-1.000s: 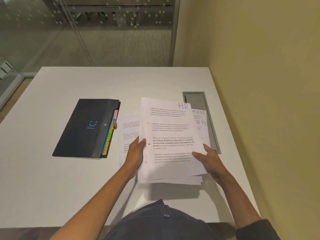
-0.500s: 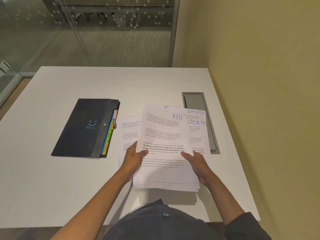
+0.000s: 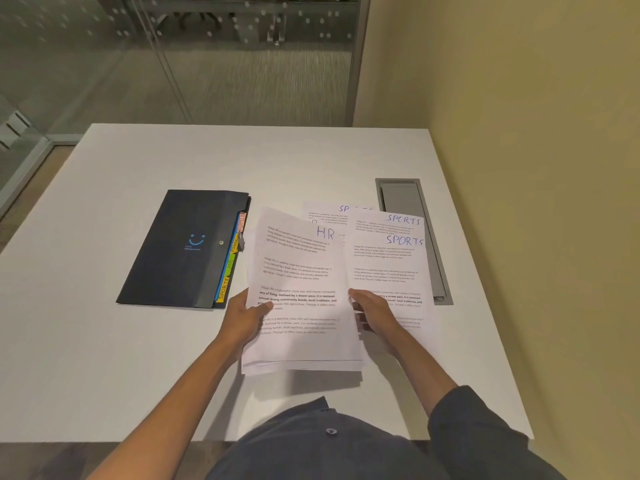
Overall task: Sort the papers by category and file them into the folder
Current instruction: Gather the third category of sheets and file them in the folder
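Two grips clamped on HR stack: left hand at its left edge, right hand at its right. Folder flat on desk, leftward, nearer left hand, long axis running away.

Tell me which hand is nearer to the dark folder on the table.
The left hand is nearer: it grips the HR stack just beside the dark folder. The right hand is on the stack's far side.
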Demonstrator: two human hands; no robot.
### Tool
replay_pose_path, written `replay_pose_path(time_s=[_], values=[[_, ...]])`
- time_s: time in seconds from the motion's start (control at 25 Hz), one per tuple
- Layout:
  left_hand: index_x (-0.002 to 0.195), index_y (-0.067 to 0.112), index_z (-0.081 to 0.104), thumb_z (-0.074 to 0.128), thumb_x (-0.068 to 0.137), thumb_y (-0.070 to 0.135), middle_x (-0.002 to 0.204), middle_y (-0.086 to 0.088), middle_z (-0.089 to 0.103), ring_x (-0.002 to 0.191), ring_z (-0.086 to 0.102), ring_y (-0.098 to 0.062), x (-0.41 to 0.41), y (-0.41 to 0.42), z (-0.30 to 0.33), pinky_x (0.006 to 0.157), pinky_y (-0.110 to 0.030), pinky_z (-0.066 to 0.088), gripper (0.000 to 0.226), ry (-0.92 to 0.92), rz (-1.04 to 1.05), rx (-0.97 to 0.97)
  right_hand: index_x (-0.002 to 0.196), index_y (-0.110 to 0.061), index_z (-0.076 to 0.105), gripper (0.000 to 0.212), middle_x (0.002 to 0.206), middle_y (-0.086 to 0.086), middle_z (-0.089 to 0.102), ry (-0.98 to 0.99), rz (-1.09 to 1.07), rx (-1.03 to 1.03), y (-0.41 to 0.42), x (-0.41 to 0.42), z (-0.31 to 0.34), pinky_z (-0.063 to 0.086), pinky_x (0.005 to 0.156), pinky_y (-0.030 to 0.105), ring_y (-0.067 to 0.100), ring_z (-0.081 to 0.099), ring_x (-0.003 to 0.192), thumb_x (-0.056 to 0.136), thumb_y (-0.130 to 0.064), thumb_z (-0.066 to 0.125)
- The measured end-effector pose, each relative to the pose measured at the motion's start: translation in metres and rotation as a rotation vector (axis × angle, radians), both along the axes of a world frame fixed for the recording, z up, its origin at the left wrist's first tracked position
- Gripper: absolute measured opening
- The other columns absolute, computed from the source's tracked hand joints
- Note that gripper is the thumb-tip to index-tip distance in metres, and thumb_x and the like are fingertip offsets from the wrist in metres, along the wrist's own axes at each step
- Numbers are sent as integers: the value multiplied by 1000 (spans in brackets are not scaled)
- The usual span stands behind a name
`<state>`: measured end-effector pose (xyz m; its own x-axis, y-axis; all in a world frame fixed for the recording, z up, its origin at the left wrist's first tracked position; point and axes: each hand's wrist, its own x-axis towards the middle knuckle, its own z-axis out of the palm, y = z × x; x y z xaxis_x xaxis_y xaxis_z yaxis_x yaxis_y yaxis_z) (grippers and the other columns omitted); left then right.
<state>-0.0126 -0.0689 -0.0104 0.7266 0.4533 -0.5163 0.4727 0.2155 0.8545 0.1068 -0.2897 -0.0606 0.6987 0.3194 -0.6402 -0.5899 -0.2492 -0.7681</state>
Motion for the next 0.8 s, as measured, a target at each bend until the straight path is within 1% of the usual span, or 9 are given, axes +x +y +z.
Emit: replay_pose_path(time_s=[0.08, 0.16, 0.2, 0.28, 0.36, 0.48, 0.56, 0.68, 0.8], values=[[117, 12, 60, 56, 91, -2, 107, -5, 68, 92, 67, -22, -5, 16, -2, 82, -36, 53, 30, 9, 35, 24, 106, -11, 65, 18, 90, 11, 67, -9, -71, -40, 13, 4, 1, 49, 54, 24, 18, 60, 62, 94, -26, 62], [114, 13, 60, 56, 91, -3, 105, -6, 68, 89, 67, -23, -10, 31, 0, 79, -35, 53, 28, 8, 71, 50, 113, -10, 64, 25, 102, 12, 70, -121, -39, -207, 28, 7, -3, 53, 67, 26, 20, 66, 78, 92, -23, 63], [112, 13, 60, 56, 91, -3, 104, -7, 68, 88, 68, -24, -13, 39, 0, 79, -36, 53, 27, 6, 94, 59, 123, -10, 60, 35, 112, 10, 69, -213, 52, -335, 36, 6, -4, 51, 79, 29, 22, 66, 94, 92, -27, 62], [108, 13, 61, 56, 90, -3, 105, -9, 70, 90, 68, -29, -20, 54, 0, 82, -41, 55, 25, 6, 132, 66, 141, -10, 43, 58, 136, 8, 55, -381, 286, -580, 55, 2, -11, 42, 99, 37, 27, 53, 123, 93, -41, 56], [107, 15, 63, 57, 90, -3, 104, -9, 71, 92, 68, -31, -28, 66, 0, 85, -46, 55, 25, 5, 140, 71, 148, -5, 28, 77, 149, 11, 38, -528, 466, -789, 72, -5, -20, 36, 106, 44, 30, 40, 134, 94, -55, 47], [107, 19, 63, 58, 90, -1, 104, -5, 71, 95, 68, -30, -39, 82, -2, 88, -49, 54, 26, 16, 141, 82, 151, 2, 19, 96, 157, 15, 24, -603, 491, -1017, 94, -16, -32, 32, 111, 47, 30, 32, 140, 90, -68, 42], [109, 19, 63, 59, 90, 1, 108, -6, 70, 96, 68, -30, -45, 93, -4, 89, -51, 53, 27, 25, 140, 87, 151, 4, 18, 101, 158, 16, 21, -586, 467, -1105, 104, -21, -36, 30, 112, 47, 29, 28, 142, 88, -70, 46], [112, 20, 62, 59, 91, 3, 112, -5, 69, 97, 68, -29, -53, 109, -4, 88, -51, 53, 28, 25, 129, 97, 143, 1, 34, 101, 150, 13, 30, -549, 391, -1153, 115, -16, -37, 34, 108, 46, 28, 32, 138, 78, -72, 59], [115, 22, 60, 58, 91, 4, 114, -3, 67, 99, 67, -27, -59, 118, -1, 85, -45, 55, 29, 5, 101, 120, 134, -2, 44, 101, 143, 12, 36, -487, 330, -1146, 115, -6, -37, 36, 106, 47, 28, 34, 134, 66, -72, 71]])
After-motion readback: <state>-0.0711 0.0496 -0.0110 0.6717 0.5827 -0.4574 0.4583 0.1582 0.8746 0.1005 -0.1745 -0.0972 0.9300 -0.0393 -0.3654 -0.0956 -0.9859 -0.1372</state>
